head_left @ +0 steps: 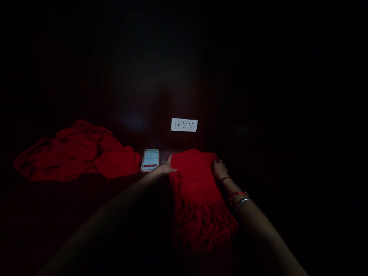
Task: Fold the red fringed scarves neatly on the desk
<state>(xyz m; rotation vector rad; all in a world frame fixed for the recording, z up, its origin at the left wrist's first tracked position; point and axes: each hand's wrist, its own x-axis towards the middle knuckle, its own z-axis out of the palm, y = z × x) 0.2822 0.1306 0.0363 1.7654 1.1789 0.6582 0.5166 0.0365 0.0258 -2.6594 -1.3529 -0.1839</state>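
A folded red scarf [195,180] with a fringe at its near end lies on a dark surface in the middle. My left hand [166,167] grips its left edge, thumb on top of the cloth. My right hand [219,169] rests on its right edge with fingers curled onto the fabric. Red and silver bangles sit on my right wrist.
A lit phone [150,159] lies just left of the scarf, beside my left hand. A pile of crumpled red cloth [77,153] spreads at the left. A white wall socket [184,125] is on the dark wall behind. The room is very dim.
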